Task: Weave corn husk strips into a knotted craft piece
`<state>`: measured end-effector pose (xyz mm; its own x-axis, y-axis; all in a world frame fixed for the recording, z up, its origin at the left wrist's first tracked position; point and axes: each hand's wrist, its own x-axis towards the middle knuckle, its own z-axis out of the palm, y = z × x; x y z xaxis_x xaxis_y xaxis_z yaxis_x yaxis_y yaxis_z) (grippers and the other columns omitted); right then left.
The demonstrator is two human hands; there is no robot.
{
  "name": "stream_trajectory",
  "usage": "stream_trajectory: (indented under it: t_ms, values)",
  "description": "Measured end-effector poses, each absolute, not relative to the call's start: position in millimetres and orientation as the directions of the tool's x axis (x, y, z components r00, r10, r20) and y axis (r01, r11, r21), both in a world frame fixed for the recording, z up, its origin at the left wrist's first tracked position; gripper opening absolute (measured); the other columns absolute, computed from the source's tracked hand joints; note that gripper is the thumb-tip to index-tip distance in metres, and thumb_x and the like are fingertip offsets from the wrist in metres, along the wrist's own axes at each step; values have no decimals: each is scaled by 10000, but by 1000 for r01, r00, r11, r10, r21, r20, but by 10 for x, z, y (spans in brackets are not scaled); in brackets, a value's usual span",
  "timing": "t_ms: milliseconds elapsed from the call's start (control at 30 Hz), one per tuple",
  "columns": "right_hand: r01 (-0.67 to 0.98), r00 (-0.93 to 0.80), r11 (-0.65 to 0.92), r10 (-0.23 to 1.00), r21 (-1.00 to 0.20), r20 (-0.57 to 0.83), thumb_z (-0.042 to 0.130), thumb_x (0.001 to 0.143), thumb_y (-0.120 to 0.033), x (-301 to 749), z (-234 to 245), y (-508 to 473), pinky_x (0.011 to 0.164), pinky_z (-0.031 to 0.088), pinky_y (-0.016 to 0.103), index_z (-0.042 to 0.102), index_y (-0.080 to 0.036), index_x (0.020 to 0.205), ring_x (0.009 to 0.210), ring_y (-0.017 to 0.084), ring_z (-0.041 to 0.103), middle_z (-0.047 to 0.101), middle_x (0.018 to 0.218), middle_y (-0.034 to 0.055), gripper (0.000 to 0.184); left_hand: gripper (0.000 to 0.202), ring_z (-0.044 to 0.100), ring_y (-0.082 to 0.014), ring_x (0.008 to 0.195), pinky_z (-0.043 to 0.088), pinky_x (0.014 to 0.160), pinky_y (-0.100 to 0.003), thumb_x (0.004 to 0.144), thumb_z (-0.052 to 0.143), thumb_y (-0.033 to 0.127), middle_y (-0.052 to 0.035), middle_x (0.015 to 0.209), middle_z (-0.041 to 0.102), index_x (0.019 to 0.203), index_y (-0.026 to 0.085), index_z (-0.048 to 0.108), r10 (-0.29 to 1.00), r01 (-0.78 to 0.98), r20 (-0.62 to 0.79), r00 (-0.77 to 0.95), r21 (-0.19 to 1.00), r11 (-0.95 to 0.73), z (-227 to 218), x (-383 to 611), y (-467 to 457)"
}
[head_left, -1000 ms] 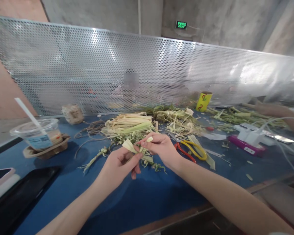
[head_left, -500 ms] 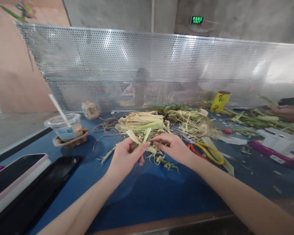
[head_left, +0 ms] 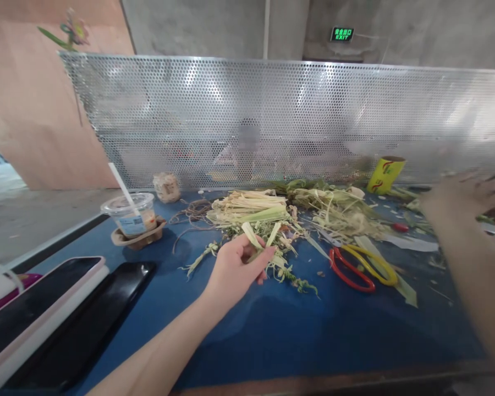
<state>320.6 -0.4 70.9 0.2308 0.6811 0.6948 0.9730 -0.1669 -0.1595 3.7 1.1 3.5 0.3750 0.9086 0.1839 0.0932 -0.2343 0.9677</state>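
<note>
Two pale green husk strips [head_left: 252,235] stick up in a V from my left hand [head_left: 236,267], whose thumb and fingers pinch their lower ends. My right hand [head_left: 454,195] is stretched out at the far right, blurred, with its fingers extended and no object visible in it. Below and behind the left hand lie shredded greenish stems [head_left: 299,281] and a bundle of pale husk strips [head_left: 249,204]. Scissors with one red and one yellow handle [head_left: 352,272] lie between my two arms, their blades partly under plant scraps.
A lidded cup [head_left: 134,220] stands in a cardboard holder at left, near a phone [head_left: 45,302] and a black tray [head_left: 86,319]. Behind are twine [head_left: 198,212], a yellow roll [head_left: 385,175] and a perforated metal screen [head_left: 214,121]. Another person's dark hand shows partly at the right edge.
My right hand has left the husk strips and swung far to the right. My left hand still pinches them. The view has turned slightly left, and the scissors show more fully.
</note>
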Motion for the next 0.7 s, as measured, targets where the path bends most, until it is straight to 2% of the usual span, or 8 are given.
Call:
stream_trajectory:
  t_ms: [167, 300, 367, 400, 500, 600, 700]
  values:
    - [926, 357, -156, 661, -344, 660, 428, 831, -389, 3120, 688, 10, 648, 409, 392, 526, -165, 1132, 897, 261, 572, 544, 1115, 209, 388, 196, 467, -72, 371, 414, 411, -186, 719, 566, 358, 67, 437, 486, 738, 183, 479, 900, 111, 188, 394, 962, -250, 53, 44, -25]
    - [794, 506, -153, 703, -588, 500, 527, 775, -362, 2998, 473, 1, 571, 444, 361, 494, -159, 1167, 778, 245, 617, 602, 996, 232, 443, 207, 478, -80, 364, 419, 410, -193, 716, 569, 366, 70, 421, 480, 733, 181, 478, 901, 99, 170, 400, 969, -227, 32, 58, -11]
    - [763, 433, -75, 797, -643, 421, 606, 710, -368, 2752, 341, -13, 505, 479, 301, 470, -193, 1178, 659, 204, 633, 654, 878, 153, 518, 212, 489, -78, 352, 403, 398, -186, 729, 558, 370, 64, 433, 511, 748, 176, 476, 910, 75, 158, 384, 977, -201, 10, 67, 19]
    - [674, 371, 35, 848, -738, 379, 632, 689, -347, 2590, 285, -30, 474, 494, 293, 447, -197, 1181, 615, 200, 635, 663, 827, 119, 547, 215, 504, -80, 352, 384, 383, -178, 738, 549, 373, 54, 456, 541, 762, 175, 470, 917, 52, 154, 369, 981, -186, 0, 71, 39]
    - [439, 138, 221, 941, -871, 309, 668, 652, -347, 2093, 185, -127, 378, 499, 275, 362, -213, 1213, 553, 205, 633, 647, 678, 33, 653, 229, 591, -114, 427, 319, 338, -159, 750, 537, 377, 12, 590, 632, 818, 185, 431, 941, -44, 155, 301, 988, -149, -15, 82, 98]
    - [295, -18, 213, 976, -931, 218, 687, 638, -301, 1781, 156, -222, 304, 469, 234, 328, -232, 1212, 461, 177, 610, 620, 613, -10, 680, 269, 637, -140, 518, 323, 336, -156, 723, 577, 340, -3, 727, 661, 868, 201, 398, 946, -140, 161, 282, 982, -125, -2, 89, 128]
    - [193, -122, 158, 983, -968, 136, 674, 651, -276, 1678, 118, -250, 303, 481, 229, 284, -246, 1213, 509, 192, 629, 605, 623, -21, 685, 299, 624, -133, 485, 318, 334, -156, 701, 599, 320, 17, 683, 646, 877, 199, 390, 934, -181, 127, 335, 981, -69, 12, 95, 124]
